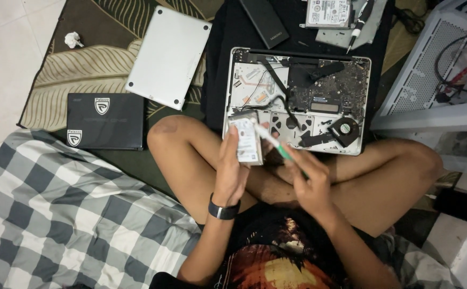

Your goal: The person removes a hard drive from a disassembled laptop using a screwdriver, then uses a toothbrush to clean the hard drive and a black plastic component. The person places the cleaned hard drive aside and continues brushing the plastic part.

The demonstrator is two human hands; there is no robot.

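Drive (247, 140) half-hidden in left hand (230, 171) — screwdriver (274, 145) tip unclear — right hand (308, 179).

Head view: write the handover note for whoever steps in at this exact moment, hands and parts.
Left hand: holds a small silver drive upright above the lap.
Right hand: grips a green-and-white screwdriver, its tip at the drive's edge.
Open laptop: lies bottom up in front of the crossed legs, board and fan exposed.
Done: the silver bottom cover is off and lies to the left on the mat; a second drive and a black battery pack lie beyond the laptop.
Left: the held drive is not seated in the laptop, and the cover is not back on.
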